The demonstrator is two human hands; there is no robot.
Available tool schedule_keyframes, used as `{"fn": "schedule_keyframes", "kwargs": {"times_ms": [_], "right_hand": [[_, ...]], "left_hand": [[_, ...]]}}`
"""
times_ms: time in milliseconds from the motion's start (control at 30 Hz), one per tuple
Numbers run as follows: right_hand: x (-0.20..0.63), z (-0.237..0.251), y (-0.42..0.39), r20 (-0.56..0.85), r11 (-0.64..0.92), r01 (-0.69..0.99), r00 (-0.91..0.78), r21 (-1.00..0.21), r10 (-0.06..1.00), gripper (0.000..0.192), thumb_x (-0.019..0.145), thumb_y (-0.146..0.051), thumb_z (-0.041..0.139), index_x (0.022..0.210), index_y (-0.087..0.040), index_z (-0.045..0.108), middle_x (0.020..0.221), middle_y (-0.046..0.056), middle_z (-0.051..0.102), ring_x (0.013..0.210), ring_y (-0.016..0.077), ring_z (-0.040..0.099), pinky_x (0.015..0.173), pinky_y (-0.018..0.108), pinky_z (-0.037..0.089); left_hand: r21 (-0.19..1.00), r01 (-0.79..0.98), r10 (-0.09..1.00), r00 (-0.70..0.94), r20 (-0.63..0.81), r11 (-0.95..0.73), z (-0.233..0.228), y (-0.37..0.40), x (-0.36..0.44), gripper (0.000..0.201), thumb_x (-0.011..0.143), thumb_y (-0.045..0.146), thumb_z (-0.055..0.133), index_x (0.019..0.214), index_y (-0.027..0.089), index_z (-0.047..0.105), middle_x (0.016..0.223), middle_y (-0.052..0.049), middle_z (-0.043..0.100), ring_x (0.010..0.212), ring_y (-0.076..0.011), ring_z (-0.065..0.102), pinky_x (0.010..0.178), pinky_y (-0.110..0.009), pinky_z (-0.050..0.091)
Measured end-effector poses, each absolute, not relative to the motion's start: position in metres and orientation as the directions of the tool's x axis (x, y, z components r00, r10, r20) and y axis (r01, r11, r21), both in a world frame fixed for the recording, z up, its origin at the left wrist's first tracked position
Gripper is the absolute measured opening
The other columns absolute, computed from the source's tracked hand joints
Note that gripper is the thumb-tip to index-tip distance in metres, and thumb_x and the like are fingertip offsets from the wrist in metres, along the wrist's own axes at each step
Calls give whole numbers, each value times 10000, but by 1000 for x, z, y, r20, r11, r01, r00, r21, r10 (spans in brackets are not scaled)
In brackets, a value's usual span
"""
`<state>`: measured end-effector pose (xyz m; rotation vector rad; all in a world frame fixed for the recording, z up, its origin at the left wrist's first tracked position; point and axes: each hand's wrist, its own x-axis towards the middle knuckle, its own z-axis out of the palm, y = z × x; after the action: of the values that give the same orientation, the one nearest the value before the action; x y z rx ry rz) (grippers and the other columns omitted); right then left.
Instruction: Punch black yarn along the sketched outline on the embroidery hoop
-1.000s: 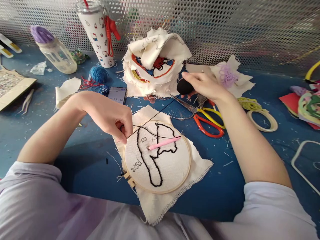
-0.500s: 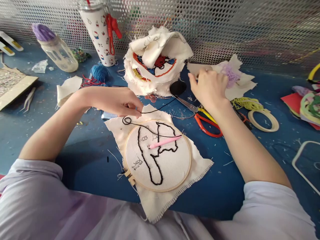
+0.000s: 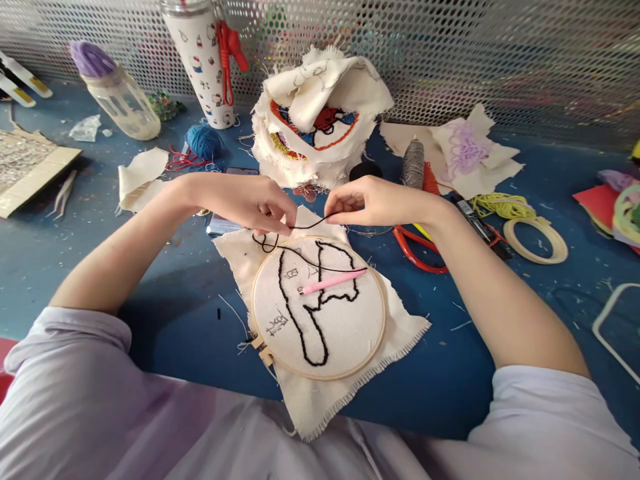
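The blue counter (image 3: 150,320), speckled with thread scraps, carries an embroidery hoop (image 3: 319,308) on frayed cream cloth near its front edge. Behind the hoop sits a heap of stitched fabric (image 3: 320,127), with red-handled scissors (image 3: 417,247) and a tape roll (image 3: 536,240) to the right. Farther left lie a blue yarn ball (image 3: 203,141), a patterned tumbler (image 3: 203,63), a toppled bottle (image 3: 117,100) and tweezers (image 3: 63,195).

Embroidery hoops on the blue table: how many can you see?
2. A wooden embroidery hoop clamps the cream cloth under both hands; a bare wooden ring lies at right beside yellow yarn. Others may hide in the fabric pile.
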<state>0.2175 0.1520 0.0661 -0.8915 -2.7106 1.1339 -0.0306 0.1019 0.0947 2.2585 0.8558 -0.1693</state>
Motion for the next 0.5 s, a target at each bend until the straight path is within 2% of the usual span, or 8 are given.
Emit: {"fn": "schedule_keyframes", "kwargs": {"times_ms": [100,167,267,333,400,500], "right_hand": [[218,77,147,-14,514,430,-777,-742,629,226,826,-442,622,829,-217,640,647,-14,587,601,122,520,605,290,441],[220,81,147,74,539,489,-690,-686,720,223,869,-426,575,839,-212,632,621,-5,574,596,133,519,621,301,442],[227,76,156,158,562,724,-549,-399,821,246,898,-421,530,874,-207,648,656,35,609,690,201,581,716,363,453],[232,69,165,144,521,828,-501,-209,854,270,884,-432,545,957,-195,652,718,72,650,782,270,620,766,413,455],[236,61,172,104,482,871,-473,-95,875,361,859,-454,576,1077,-172,623,814,114,685,859,329,634,785,449,457],[239,55,176,108,438,899,-434,-17,894,450,857,-473,573,1162,-142,578,942,170,698,944,373,625,815,477,449]], "left_hand": [[530,623,544,776,-321,-576,90,98,-22,260,902,348,550,1040,149,643,757,-37,662,627,-117,562,593,-215,361],[494,612,514,789,-336,-618,86,94,-17,241,901,333,562,1007,128,629,742,-27,630,604,-98,525,567,-196,333],[444,624,490,781,-387,-643,82,91,-14,211,892,305,569,980,117,607,700,-3,592,542,-78,455,524,-194,289],[419,630,479,773,-416,-654,80,91,-14,175,885,285,565,920,117,602,687,1,578,529,-75,427,513,-203,272],[405,626,468,774,-427,-666,77,92,-14,157,882,263,554,823,122,592,671,-1,563,533,-78,416,512,-212,268],[407,623,456,775,-438,-668,76,93,-14,142,873,213,536,763,130,570,648,2,548,525,-77,400,510,-223,266]]}}
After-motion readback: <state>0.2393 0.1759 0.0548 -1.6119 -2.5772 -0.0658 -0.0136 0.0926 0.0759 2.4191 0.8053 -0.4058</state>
